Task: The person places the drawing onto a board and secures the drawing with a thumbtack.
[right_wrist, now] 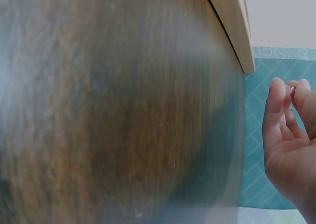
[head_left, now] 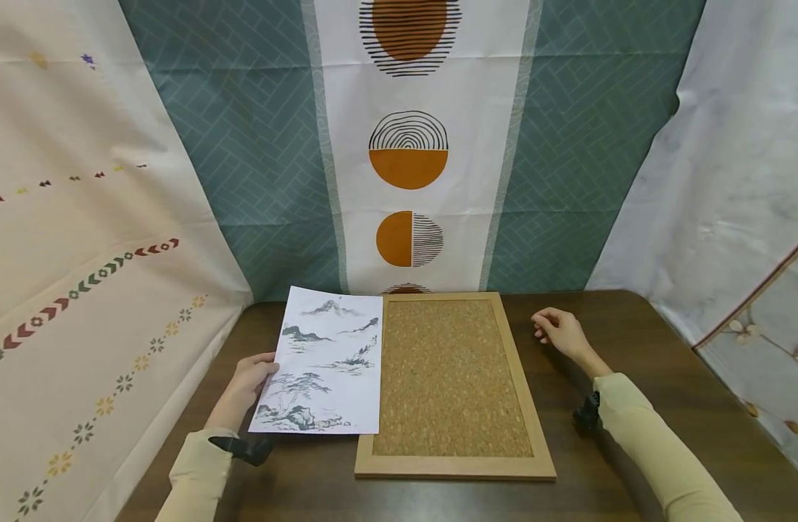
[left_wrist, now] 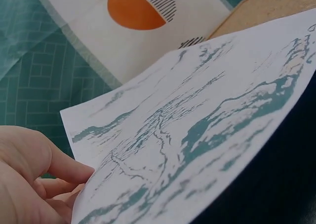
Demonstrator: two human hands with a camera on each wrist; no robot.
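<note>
My left hand [head_left: 250,383] grips the left edge of a white paper sheet [head_left: 362,348] printed with ink-style mountains, trees and rocks. Thumb and fingers pinch that edge in the left wrist view, and the sheet bends a little. The sheet's right side covers part of the left frame of a cork board [head_left: 447,377], which lies flat with a light wooden border. To the right of the board, my right hand [head_left: 560,333] hovers above the table with fingers curled and fingertips near the thumb. Whether something small sits between those fingertips is unclear in the right wrist view.
The dark wooden table [head_left: 633,362] carries the board near its middle. A patterned green and white cloth [head_left: 425,94] hangs behind the far edge. A cream cloth [head_left: 111,275] borders the left side and a pale floral one [head_left: 718,239] the right.
</note>
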